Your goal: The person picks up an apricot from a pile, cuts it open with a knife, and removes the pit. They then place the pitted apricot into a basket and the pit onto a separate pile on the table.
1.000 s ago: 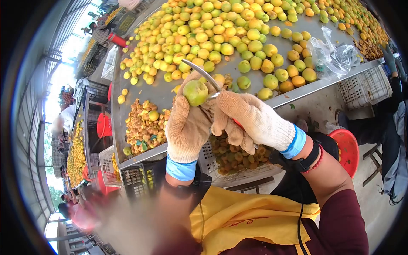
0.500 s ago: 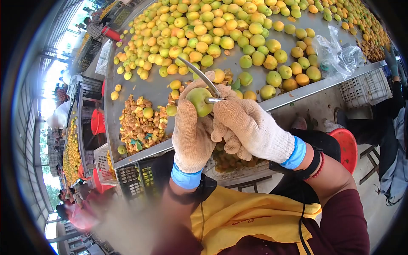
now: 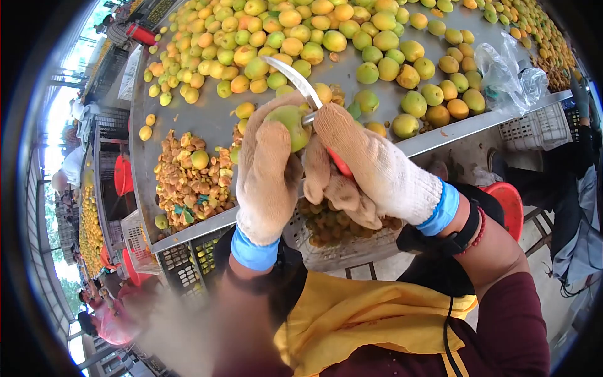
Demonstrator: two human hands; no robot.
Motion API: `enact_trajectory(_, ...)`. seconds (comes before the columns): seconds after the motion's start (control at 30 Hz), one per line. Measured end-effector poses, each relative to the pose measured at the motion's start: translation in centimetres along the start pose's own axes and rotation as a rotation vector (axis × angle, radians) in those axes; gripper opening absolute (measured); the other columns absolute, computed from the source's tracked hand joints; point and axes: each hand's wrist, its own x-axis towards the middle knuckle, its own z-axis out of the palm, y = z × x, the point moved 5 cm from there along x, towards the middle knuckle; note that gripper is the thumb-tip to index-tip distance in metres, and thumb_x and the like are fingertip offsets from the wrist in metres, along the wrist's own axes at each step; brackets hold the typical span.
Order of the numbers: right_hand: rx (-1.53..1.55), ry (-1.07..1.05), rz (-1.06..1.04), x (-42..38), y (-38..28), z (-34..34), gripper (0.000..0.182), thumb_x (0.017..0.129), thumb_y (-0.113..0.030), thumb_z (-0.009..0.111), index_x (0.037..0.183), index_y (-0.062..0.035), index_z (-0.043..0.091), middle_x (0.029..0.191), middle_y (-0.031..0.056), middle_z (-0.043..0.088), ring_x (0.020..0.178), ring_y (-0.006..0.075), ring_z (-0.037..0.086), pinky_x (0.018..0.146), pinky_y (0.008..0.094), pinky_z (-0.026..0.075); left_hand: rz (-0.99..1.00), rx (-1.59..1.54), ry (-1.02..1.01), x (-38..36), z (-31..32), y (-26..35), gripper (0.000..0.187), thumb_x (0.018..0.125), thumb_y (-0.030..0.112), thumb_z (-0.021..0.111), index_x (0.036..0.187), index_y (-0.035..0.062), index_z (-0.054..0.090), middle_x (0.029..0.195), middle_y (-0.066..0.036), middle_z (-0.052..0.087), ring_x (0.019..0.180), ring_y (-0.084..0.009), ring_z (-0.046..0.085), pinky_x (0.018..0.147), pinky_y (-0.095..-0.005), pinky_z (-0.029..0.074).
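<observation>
In a stained knit glove, my left hand (image 3: 269,169) is closed around a green fruit (image 3: 290,127). My right hand (image 3: 364,166), gloved too, grips a curved knife (image 3: 294,78) with a red handle partly hidden by the fingers. Its blade curves up and left above the fruit, and a short metal piece beside it touches the fruit's right side. Both hands are over the metal table's near edge. Beyond them lies a large heap of yellow-green fruit (image 3: 251,38). A pile of brownish fruit pieces (image 3: 188,169) is left of my left hand.
A clear plastic bag (image 3: 512,78) lies on the metal table (image 3: 217,119) at the right. Below its edge are a crate of fruit (image 3: 339,251), a dark crate (image 3: 182,267), a white crate (image 3: 537,131) and a red basin (image 3: 505,204). Other people are at far left and right.
My left hand has shifted left and slightly up with the fruit. The knife has swung a little, and its red handle now shows. The whole view has shifted slightly.
</observation>
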Motion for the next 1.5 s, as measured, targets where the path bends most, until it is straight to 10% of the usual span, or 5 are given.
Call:
enact_trajectory(0.2,-0.602,0.436,-0.625,0.9,-1.3,0.1,0.041,0.108,-0.044,0.054,0.108,-0.0049,0.066,0.082,0.0028,0.064,0.061,0.009,0.061,0.053,0.0234,0.048,0.089,-0.057,0.127,1.0,-0.5,0.0,0.052,0.108,0.039,0.057,0.143,0.0012,0.051,0.121,-0.009,0.065,0.108,-0.016,0.063,0.089,-0.0298,0.053)
enact_trajectory(0.6,0.193,-0.435,-0.072,-0.1,0.8,2.1,0.045,0.11,-0.044,0.05,0.094,-0.005,0.065,0.059,-0.0016,0.053,0.04,0.0093,0.047,0.043,0.0221,0.04,-0.082,-0.388,-0.278,1.0,-1.7,-0.9,0.07,0.107,0.051,0.052,0.146,-0.0069,0.047,0.127,-0.019,0.068,0.115,-0.0312,0.068,0.103,-0.0407,0.054)
enact_trajectory(0.77,-0.016,0.207,-0.219,-1.1,-0.5,-0.2,0.027,0.105,-0.027,0.062,0.112,-0.0013,0.065,0.076,0.0049,0.066,0.054,0.0112,0.06,0.051,0.025,0.048,-0.013,-0.407,-0.18,1.7,-1.7,-0.3,0.076,0.108,0.055,0.046,0.157,-0.0017,0.033,0.144,-0.023,0.057,0.135,-0.0382,0.057,0.113,-0.0531,0.048)
enact_trajectory(0.93,-0.095,0.149,-0.119,-1.3,1.9,1.8,0.038,0.106,-0.037,0.061,0.122,-0.0029,0.063,0.088,0.0011,0.064,0.068,0.006,0.059,0.053,0.0212,0.046,0.024,-0.48,-0.176,1.7,-1.1,-1.0,0.079,0.108,0.061,0.038,0.161,0.0029,0.028,0.148,-0.019,0.052,0.136,-0.0365,0.054,0.113,-0.061,0.045)
enact_trajectory(1.5,-0.008,0.224,-0.27,-0.3,3.2,2.6,0.035,0.107,-0.034,0.06,0.11,-0.0006,0.067,0.076,0.0028,0.064,0.064,0.009,0.062,0.058,0.0263,0.051,-0.036,-0.095,-0.027,-0.4,-0.2,-0.4,0.083,0.1,0.054,0.064,0.156,-0.0008,0.036,0.127,-0.017,0.067,0.108,-0.0254,0.072,0.088,-0.0344,0.061)
